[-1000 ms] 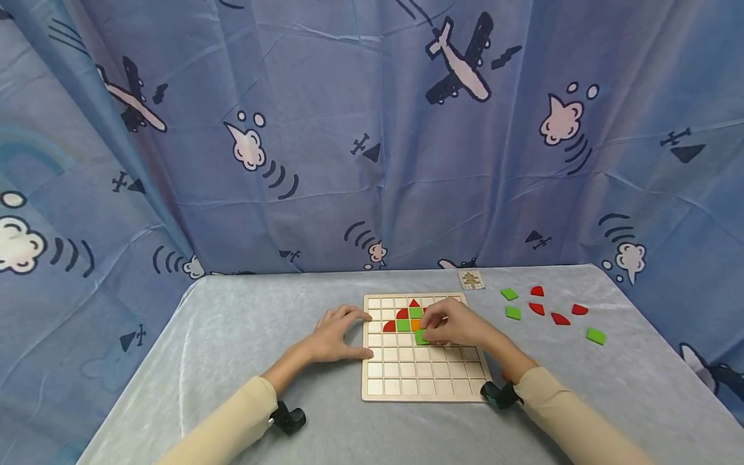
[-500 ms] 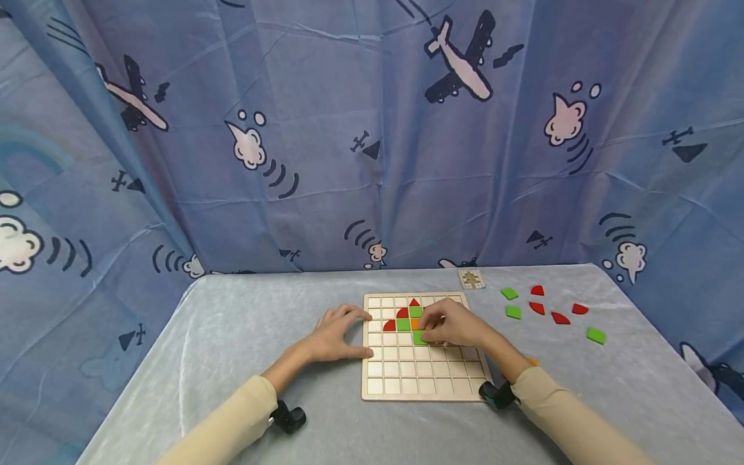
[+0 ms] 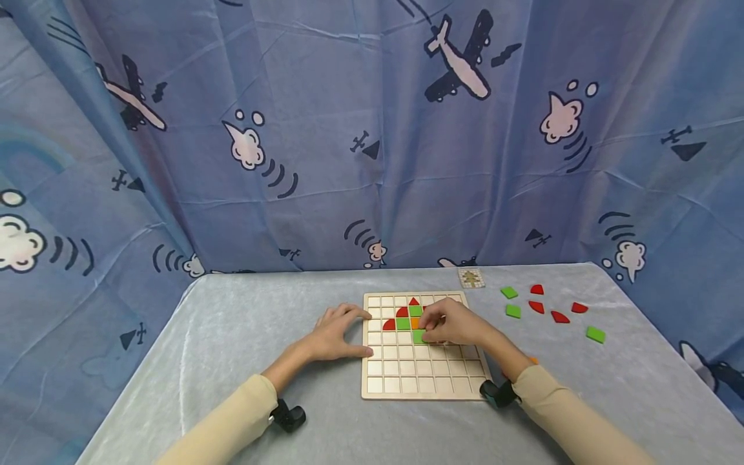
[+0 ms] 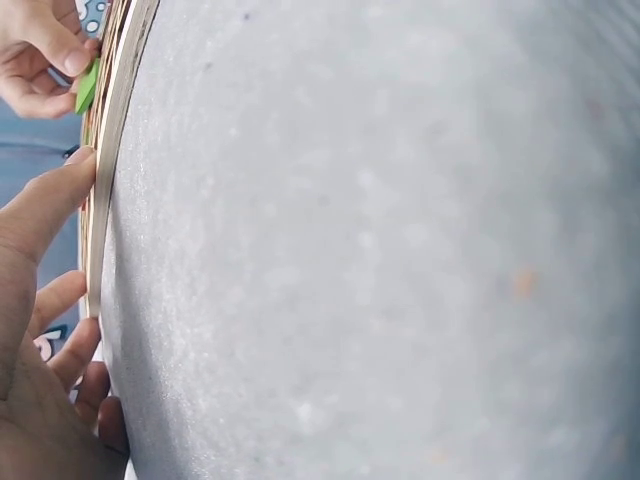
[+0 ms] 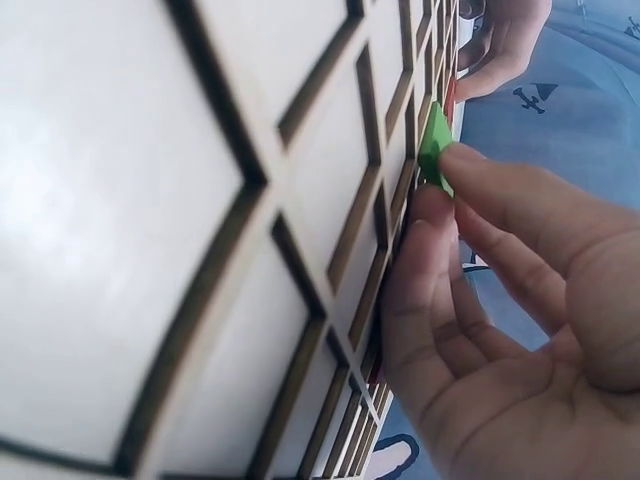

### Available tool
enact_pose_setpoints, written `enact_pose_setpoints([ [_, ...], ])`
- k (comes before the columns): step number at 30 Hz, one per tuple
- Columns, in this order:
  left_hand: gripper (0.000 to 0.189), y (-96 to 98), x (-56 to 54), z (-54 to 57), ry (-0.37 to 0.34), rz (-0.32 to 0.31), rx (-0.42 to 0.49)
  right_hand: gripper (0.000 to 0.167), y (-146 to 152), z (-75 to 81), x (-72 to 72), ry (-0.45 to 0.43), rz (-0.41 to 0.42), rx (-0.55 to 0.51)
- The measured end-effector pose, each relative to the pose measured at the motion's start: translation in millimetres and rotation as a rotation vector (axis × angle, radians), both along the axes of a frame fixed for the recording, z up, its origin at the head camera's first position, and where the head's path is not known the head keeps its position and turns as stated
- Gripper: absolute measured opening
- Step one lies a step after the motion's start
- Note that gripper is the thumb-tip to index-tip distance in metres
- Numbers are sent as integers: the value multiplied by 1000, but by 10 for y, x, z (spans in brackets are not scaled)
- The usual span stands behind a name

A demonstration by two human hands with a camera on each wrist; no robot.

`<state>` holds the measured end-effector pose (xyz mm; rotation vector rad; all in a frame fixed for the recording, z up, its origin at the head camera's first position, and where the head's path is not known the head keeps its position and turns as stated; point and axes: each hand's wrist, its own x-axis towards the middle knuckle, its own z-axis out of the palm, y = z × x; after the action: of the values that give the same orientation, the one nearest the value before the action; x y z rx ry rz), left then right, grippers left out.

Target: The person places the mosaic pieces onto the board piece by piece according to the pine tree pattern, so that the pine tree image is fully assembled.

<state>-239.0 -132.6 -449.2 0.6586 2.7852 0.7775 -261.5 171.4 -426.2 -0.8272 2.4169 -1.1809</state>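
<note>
A wooden grid board (image 3: 400, 385) lies on the table. My right hand (image 3: 456, 323) pinches a green square tile (image 5: 434, 145) between thumb and fingers, low over a cell below an orange tile (image 3: 415, 323). In the left wrist view the green tile (image 4: 88, 88) tilts at the board's surface. Red quarter-round tiles (image 3: 389, 325), green squares (image 3: 403, 324) and a red triangle (image 3: 413, 301) fill cells around the orange one; my right hand hides some cells. My left hand (image 3: 334, 334) touches the board's left edge with spread fingers and thumb.
Loose green tiles (image 3: 513, 311) and red quarter-round tiles (image 3: 560, 317) lie on the table to the right. A small card with a tree pattern (image 3: 471, 278) is behind the board. Partly hidden by the right forearm is an orange piece (image 3: 533, 360). A patterned blue curtain (image 3: 325, 161) hangs behind.
The green tile in my right hand has shifted slightly left and lies more squarely over its cell. My left hand stays at the board's edge.
</note>
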Motion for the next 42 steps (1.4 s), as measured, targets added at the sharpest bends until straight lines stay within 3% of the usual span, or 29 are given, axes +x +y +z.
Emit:
enact_pose_setpoints([
  [17,70,10,-3,2,10,1,-3,16,177,20,-10,-6,24,-47],
  [27,69,10,-4,0,12,3,1,23,553,71,7,-25,-53,-9],
  [42,70,5,3,12,2,-3,5,30,1334,73,119,-12,-264,97],
])
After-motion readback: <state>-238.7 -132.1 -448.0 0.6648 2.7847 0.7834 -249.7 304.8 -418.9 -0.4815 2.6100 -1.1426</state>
